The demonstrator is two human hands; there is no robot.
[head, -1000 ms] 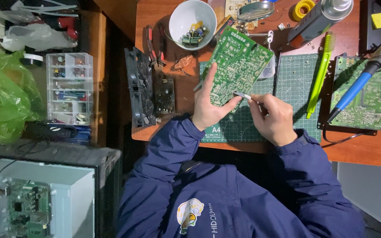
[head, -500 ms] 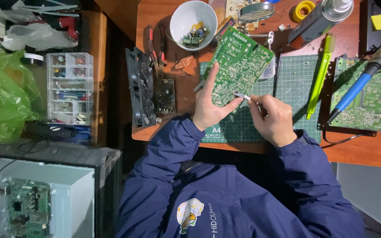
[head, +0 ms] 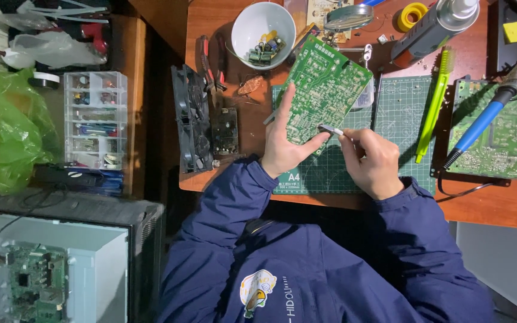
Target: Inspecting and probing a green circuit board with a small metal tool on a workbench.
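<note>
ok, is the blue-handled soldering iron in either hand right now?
No, the soldering iron lies on the second circuit board at the right, while the right hand holds a thin metal tool.

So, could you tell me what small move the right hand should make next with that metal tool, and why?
Probably ease the tool's tip slightly further onto the green circuit board. The left hand props the board tilted over the cutting mat, thumb beside the tip, and the right hand has it right at the board's lower edge.
</note>
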